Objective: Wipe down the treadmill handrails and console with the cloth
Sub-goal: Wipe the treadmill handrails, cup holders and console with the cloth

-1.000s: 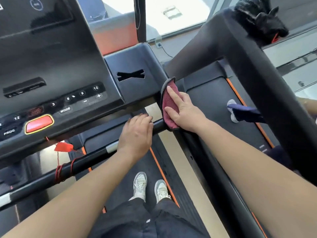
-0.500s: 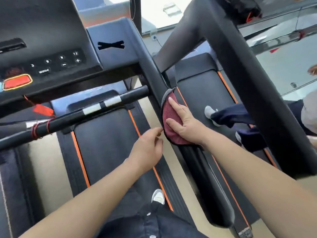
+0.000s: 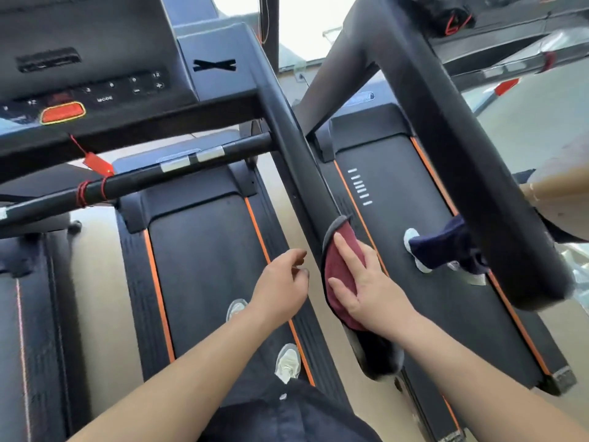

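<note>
The cloth [image 3: 339, 269] has been drawn down the right handrail [image 3: 304, 173], from the junction below the console [image 3: 95, 68] to a stretch close to the rail's near end; the left hand [image 3: 280, 287] has been taken off the crossbar [image 3: 143, 181] and is now held in the air just beside the rail, its fingers loosely curled and holding nothing; the right hand [image 3: 369, 291] is laid on the cloth with its fingers [image 3: 347, 252] straight and slightly spread, so that the cloth is pressed flat rather than gripped. From this it is judged that the upper length of this handrail is wiped and only its rounded near end is left; the console, the crossbar and the other handrail are presumably yet to be done. The cloth is seen as a maroon pad with a grey edge, draped over the top of the rail; its far edge is curled up, so that the grey underside is shown; its near part is hidden under the palm.
</note>
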A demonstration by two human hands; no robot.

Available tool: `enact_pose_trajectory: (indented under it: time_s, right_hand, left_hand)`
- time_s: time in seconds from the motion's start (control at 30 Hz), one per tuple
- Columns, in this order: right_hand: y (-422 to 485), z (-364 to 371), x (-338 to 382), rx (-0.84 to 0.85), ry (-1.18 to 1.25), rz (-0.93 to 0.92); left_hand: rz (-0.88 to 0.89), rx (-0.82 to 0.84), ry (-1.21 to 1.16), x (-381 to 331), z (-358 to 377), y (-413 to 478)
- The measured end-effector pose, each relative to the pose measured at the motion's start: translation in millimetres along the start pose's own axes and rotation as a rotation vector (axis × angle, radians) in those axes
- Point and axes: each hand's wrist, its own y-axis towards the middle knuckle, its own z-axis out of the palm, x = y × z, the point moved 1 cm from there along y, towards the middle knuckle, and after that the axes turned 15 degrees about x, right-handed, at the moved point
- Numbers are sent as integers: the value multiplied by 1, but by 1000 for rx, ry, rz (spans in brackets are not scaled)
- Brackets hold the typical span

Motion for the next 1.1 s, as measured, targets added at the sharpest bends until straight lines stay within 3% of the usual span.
enact_pose_trajectory:
  time_s: [0.27, 0.57, 0.9, 1.1]
  right_hand:
    - [95, -39, 35, -95, 15, 90]
    - [-37, 28, -1, -134, -18, 93]
    - [90, -30, 42, -175, -48, 138]
    - [22, 10, 25, -234, -228, 102]
  left_hand:
    - [5, -57, 19, -1, -15, -1]
    - [9, 21, -36, -1, 11, 0]
    - [-28, -61, -77, -6, -13, 13]
    - [-15, -120, -106, -11, -51, 31]
